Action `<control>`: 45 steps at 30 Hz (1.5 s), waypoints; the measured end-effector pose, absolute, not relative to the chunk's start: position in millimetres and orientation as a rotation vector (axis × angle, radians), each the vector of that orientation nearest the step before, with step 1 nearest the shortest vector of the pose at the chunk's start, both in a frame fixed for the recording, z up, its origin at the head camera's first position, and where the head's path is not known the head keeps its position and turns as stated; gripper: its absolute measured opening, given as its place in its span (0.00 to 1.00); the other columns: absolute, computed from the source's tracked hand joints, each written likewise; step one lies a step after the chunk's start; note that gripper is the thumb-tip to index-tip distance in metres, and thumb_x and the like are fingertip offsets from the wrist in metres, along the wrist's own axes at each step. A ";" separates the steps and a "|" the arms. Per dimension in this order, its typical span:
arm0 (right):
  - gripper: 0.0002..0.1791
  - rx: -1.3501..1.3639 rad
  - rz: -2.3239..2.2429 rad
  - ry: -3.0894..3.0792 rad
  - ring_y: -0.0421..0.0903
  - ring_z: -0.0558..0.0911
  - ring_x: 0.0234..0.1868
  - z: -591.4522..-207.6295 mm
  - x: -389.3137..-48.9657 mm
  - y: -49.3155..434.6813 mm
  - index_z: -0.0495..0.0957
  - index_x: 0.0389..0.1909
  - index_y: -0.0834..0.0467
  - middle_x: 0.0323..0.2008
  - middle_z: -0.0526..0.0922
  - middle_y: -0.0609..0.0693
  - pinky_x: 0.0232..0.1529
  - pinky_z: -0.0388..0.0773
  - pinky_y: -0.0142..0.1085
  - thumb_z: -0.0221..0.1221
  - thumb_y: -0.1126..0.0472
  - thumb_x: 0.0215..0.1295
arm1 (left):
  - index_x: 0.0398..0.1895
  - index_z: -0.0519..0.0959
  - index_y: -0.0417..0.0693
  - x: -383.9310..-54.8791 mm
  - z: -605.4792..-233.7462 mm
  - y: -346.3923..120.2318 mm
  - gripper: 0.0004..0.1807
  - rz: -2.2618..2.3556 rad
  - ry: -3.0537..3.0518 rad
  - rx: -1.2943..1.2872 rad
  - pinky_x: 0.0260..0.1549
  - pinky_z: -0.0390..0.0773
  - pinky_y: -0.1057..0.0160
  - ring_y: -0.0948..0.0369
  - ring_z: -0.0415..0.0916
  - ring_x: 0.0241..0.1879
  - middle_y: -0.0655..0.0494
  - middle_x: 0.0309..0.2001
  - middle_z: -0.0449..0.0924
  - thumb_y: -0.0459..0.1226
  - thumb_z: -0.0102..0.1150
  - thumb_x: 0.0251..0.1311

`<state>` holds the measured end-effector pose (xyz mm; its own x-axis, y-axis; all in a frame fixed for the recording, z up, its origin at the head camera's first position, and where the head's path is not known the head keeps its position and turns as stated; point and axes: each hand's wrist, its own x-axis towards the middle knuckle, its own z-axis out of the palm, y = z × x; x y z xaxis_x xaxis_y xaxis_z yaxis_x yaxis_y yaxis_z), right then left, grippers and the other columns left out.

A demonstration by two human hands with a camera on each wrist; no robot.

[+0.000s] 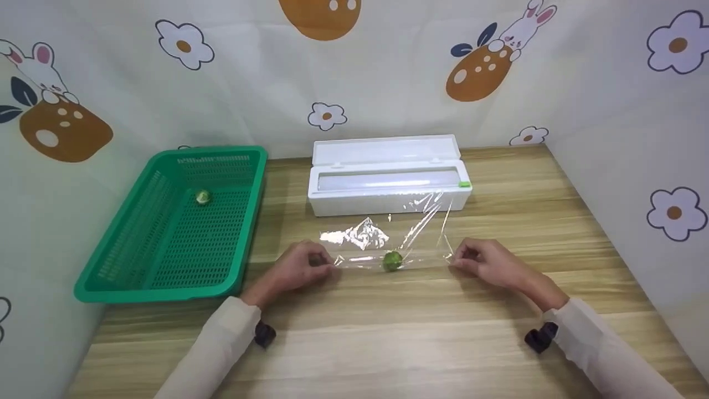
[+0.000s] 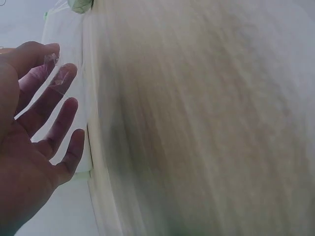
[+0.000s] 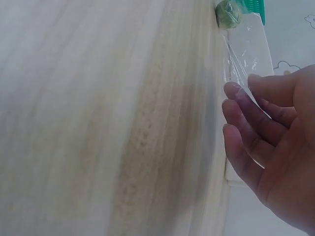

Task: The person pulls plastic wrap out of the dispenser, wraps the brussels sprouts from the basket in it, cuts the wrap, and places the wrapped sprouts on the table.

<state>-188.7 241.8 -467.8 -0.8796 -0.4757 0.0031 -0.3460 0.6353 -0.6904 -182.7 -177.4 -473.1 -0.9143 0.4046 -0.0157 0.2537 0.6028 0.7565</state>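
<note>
A sheet of clear cling film (image 1: 360, 233) stretches from the white cling film box (image 1: 338, 205) toward the person. My left hand (image 1: 302, 266) pinches its near left corner between thumb and forefinger; a crinkled bit of film shows at the fingertips (image 2: 70, 70) in the left wrist view. At the near right corner, my right hand (image 1: 490, 263) pinches the film the same way, its other fingers loosely bent in the right wrist view. Between the hands is a round green Brussels sprout (image 1: 392, 261), with the film's near edge around it.
A green plastic basket (image 1: 252, 221) stands at the left, holding another small pale-green sprout (image 1: 203, 197). The film box has its lid (image 1: 388, 149) raised and a green slider (image 1: 464, 184) at its right end. Patterned cloth (image 1: 388, 72) walls off the wooden table (image 1: 376, 343).
</note>
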 end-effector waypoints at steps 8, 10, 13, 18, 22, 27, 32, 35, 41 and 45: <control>0.02 -0.552 -1.130 2.655 0.39 0.80 0.32 -467.2 -201.3 234.8 0.81 0.34 0.61 0.32 0.86 0.53 0.36 0.79 0.28 0.62 0.66 0.64 | 0.30 0.85 0.46 -191.9 -479.8 -171.6 0.03 1.275 2.681 0.449 0.41 0.77 0.62 0.63 0.76 0.36 0.55 0.32 0.85 0.35 0.68 0.59; 0.02 -0.526 -1.135 2.639 0.40 0.81 0.31 -468.2 -204.3 233.8 0.80 0.35 0.63 0.32 0.86 0.55 0.34 0.80 0.28 0.61 0.67 0.64 | 0.30 0.85 0.45 -194.0 -482.4 -169.6 0.02 1.287 2.692 0.422 0.38 0.77 0.65 0.64 0.76 0.34 0.55 0.31 0.85 0.34 0.67 0.59; 0.03 -0.478 -1.120 2.626 0.41 0.80 0.29 -470.3 -208.0 232.3 0.80 0.34 0.63 0.31 0.85 0.55 0.31 0.79 0.28 0.61 0.67 0.64 | 0.30 0.85 0.44 -196.1 -485.9 -166.5 0.02 1.297 2.703 0.370 0.36 0.76 0.67 0.65 0.75 0.32 0.55 0.30 0.85 0.33 0.67 0.59; 0.03 -0.457 -1.038 2.652 0.39 0.77 0.28 -474.6 -211.1 230.2 0.80 0.31 0.62 0.28 0.84 0.52 0.30 0.76 0.27 0.64 0.65 0.61 | 0.28 0.86 0.46 -197.8 -487.3 -161.9 0.02 1.252 2.757 0.325 0.33 0.76 0.68 0.66 0.74 0.29 0.55 0.27 0.85 0.33 0.69 0.57; 0.02 -0.445 -1.003 2.662 0.39 0.78 0.28 -476.0 -211.8 229.4 0.81 0.30 0.61 0.27 0.85 0.51 0.31 0.76 0.27 0.64 0.65 0.60 | 0.26 0.87 0.46 -199.1 -485.3 -159.6 0.03 1.199 2.778 0.324 0.31 0.76 0.70 0.68 0.74 0.27 0.55 0.27 0.86 0.33 0.70 0.56; 0.02 -0.425 -1.018 2.632 0.40 0.79 0.29 -473.9 -211.7 230.1 0.81 0.32 0.61 0.29 0.85 0.52 0.32 0.78 0.28 0.63 0.65 0.62 | 0.28 0.88 0.44 -198.9 -482.8 -161.2 0.03 1.208 2.748 0.332 0.31 0.77 0.69 0.67 0.76 0.28 0.53 0.29 0.88 0.34 0.72 0.55; 0.04 -0.434 -1.061 2.606 0.39 0.79 0.29 -470.5 -210.3 234.4 0.83 0.35 0.61 0.30 0.86 0.52 0.31 0.77 0.28 0.64 0.64 0.62 | 0.36 0.89 0.43 -197.3 -478.0 -165.0 0.07 1.276 2.707 0.266 0.38 0.82 0.65 0.63 0.83 0.35 0.49 0.36 0.90 0.36 0.73 0.55; 0.07 -0.441 -1.077 2.632 0.39 0.80 0.30 -466.7 -208.9 237.0 0.84 0.39 0.62 0.32 0.86 0.53 0.32 0.77 0.27 0.65 0.63 0.62 | 0.39 0.88 0.42 -196.0 -474.1 -165.3 0.09 1.377 2.676 0.179 0.36 0.83 0.67 0.61 0.84 0.36 0.48 0.40 0.89 0.35 0.72 0.55; 0.11 -0.493 -1.149 2.704 0.46 0.83 0.39 -455.7 -200.1 229.6 0.84 0.45 0.63 0.42 0.87 0.58 0.36 0.80 0.28 0.64 0.65 0.62 | 0.45 0.87 0.42 -190.1 -466.4 -153.8 0.13 1.517 2.630 0.190 0.35 0.82 0.68 0.58 0.83 0.41 0.48 0.45 0.88 0.33 0.72 0.55; 0.13 -0.566 -1.214 2.694 0.52 0.83 0.46 -451.0 -192.1 214.9 0.83 0.47 0.62 0.47 0.86 0.57 0.39 0.82 0.30 0.65 0.67 0.61 | 0.45 0.87 0.41 -186.6 -465.1 -139.4 0.13 1.531 2.633 0.395 0.47 0.83 0.56 0.52 0.82 0.47 0.48 0.46 0.88 0.34 0.71 0.56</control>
<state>-192.1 214.9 -451.0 -0.9208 -0.3888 0.0323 -0.2816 0.6051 -0.7446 -186.6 -139.4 -465.1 -0.9645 0.2553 0.0681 0.1855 0.4706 0.8626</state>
